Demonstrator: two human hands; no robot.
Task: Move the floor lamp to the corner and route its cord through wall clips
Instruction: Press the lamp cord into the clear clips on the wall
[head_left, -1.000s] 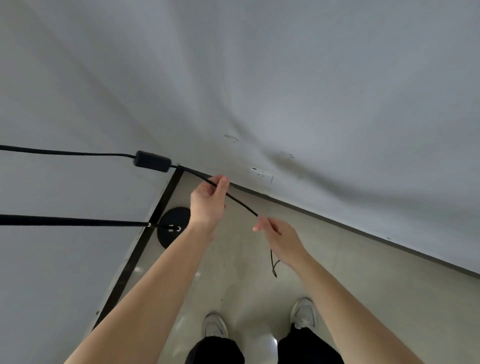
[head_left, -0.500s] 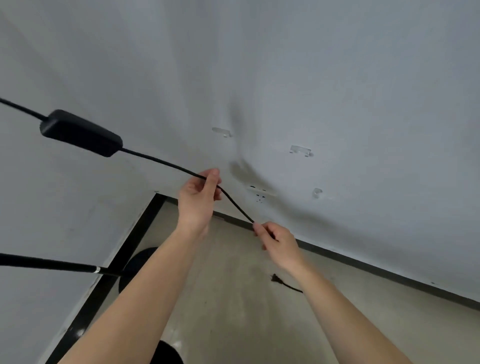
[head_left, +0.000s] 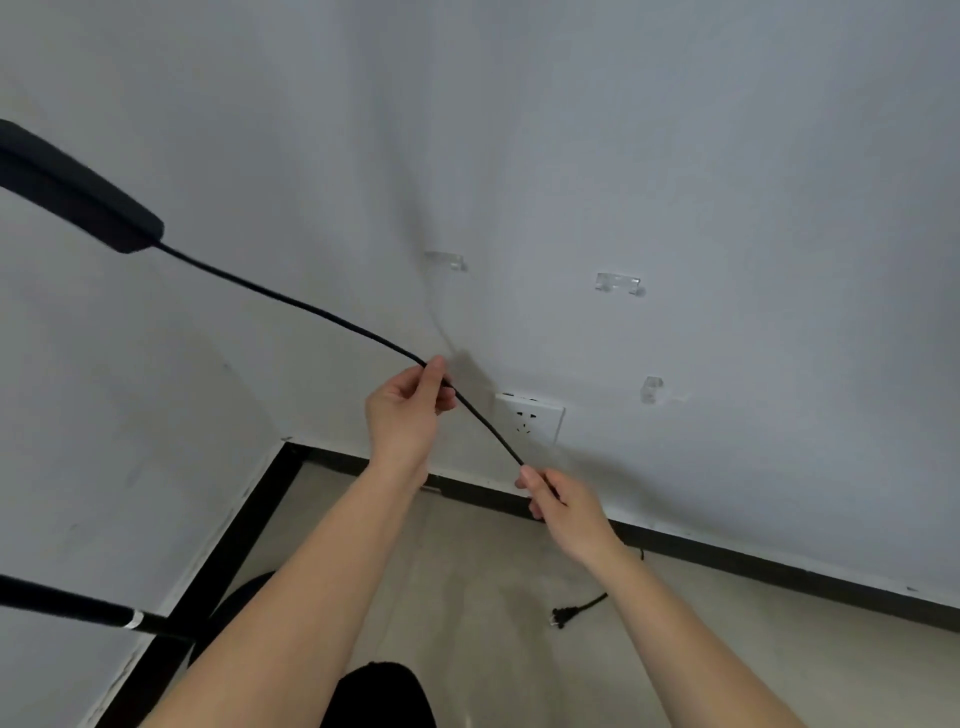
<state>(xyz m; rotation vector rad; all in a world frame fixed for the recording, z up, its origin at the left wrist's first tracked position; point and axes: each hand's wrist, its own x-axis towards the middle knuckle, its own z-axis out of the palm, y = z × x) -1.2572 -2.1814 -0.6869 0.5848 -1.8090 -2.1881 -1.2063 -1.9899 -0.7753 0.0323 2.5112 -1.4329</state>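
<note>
A thin black cord (head_left: 311, 312) runs from an inline switch block (head_left: 78, 197) at the upper left down to both hands. My left hand (head_left: 410, 410) pinches it in front of the wall. My right hand (head_left: 566, 506) pinches it lower and to the right, so a short taut stretch spans between them. Past my right hand the cord drops to the floor and ends in a plug (head_left: 563, 618). Three clear wall clips (head_left: 447, 260), (head_left: 618, 283), (head_left: 652, 387) sit on the wall above and right of the hands. The lamp's black pole (head_left: 78, 605) and round base (head_left: 234, 608) stand in the corner at lower left.
A white wall socket (head_left: 530, 421) is just behind the stretched cord, between the hands. A black skirting strip (head_left: 779, 571) runs along the foot of both walls. The floor (head_left: 493, 597) is pale tile. My dark trouser leg (head_left: 379, 696) shows at the bottom.
The view has tilted up toward the wall, bringing the clips and socket into sight. Both hands have kept their pinch on the cord and risen closer to the wall; the switch block now looms nearer at left.
</note>
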